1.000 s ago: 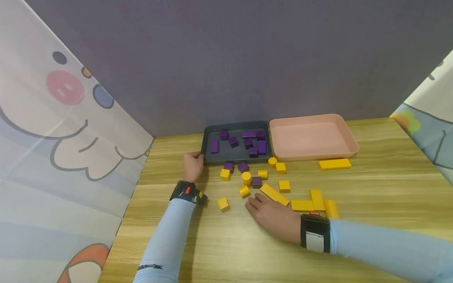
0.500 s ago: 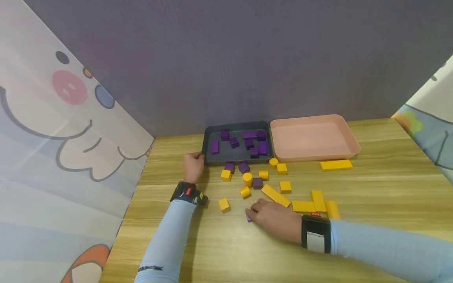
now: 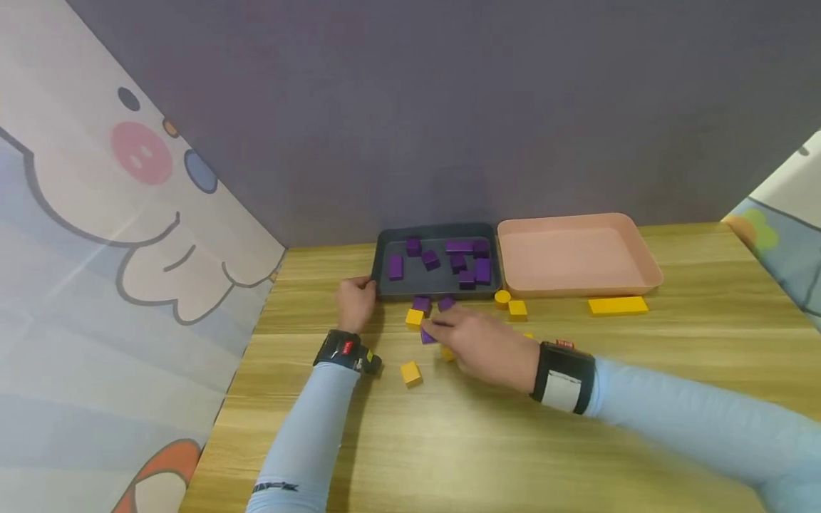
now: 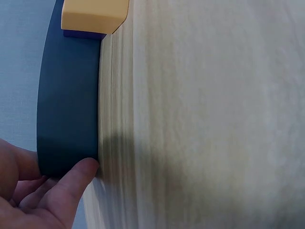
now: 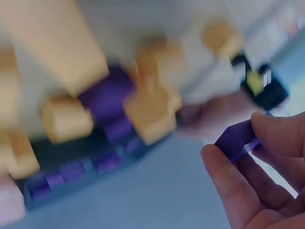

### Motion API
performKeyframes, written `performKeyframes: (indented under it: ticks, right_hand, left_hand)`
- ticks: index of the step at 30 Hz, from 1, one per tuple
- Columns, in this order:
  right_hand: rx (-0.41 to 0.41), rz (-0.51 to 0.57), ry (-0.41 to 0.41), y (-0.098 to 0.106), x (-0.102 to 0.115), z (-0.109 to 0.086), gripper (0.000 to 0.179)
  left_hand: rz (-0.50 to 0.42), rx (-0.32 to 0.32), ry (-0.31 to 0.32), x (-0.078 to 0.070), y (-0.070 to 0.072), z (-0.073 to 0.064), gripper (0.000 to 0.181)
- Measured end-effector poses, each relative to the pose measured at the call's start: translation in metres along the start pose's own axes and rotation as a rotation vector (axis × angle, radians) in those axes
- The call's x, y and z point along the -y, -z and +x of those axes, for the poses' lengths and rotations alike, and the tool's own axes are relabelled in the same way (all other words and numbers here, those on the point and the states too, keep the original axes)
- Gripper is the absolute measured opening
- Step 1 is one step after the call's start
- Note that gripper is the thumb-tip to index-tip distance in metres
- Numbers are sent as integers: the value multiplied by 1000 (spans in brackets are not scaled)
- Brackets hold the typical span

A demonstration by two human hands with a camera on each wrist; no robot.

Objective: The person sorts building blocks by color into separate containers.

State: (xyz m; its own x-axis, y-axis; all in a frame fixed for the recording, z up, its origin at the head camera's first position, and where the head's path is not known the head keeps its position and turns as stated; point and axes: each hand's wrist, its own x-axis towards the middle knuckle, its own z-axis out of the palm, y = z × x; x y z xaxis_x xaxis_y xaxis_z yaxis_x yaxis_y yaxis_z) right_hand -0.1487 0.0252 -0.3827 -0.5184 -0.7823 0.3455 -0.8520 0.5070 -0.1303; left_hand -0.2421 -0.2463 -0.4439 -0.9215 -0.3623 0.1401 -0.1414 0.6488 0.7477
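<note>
My left hand (image 3: 355, 305) holds the near left corner of a dark tray (image 3: 381, 286). In the left wrist view, the thumb lies against the outer wall of the dark tray (image 4: 69, 105). Several purple blocks (image 3: 395, 268) lie inside it. Thumb and fingers of my right hand (image 3: 490, 349) pinch a small purple block (image 5: 233, 140) above the tabletop, in front of the tray. That hand hides some of the blocks beneath it. Close by are a yellow cube (image 3: 415, 318) and two purple blocks (image 3: 421, 306) at the tray's front edge.
A pink tray (image 3: 571, 256) with nothing in it stands right of the dark one. A long yellow block (image 3: 618, 306) lies before it, with a yellow cylinder (image 3: 502, 299) and cube (image 3: 517, 311) to the left. Another yellow cube (image 3: 412, 374) lies nearer. A grey wall (image 3: 487, 107) rises behind.
My right hand has picked up a purple block from the tabletop and carried it forward and left towards the dark tray. My left hand has stayed at the tray's corner.
</note>
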Motion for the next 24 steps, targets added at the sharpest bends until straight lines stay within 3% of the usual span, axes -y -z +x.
performKeyframes:
  ticks: [6,11,18,24]
  right_hand:
    - [-37,113,-187,18,-39,69,44]
    - [24,253,-388,-5,-66,113,42]
    - [93,264,-496,-53,-87,123,35]
    - [98,252,-540,-65,-96,118,36]
  left_hand:
    - [-9,-6,16,1,-2,0,27]
    - [-3,-15,6,0,-4,-2,26]
    - [-19,5,10,-2,-10,-11,26]
    - [-37,23,15,-7,-13,-15,26]
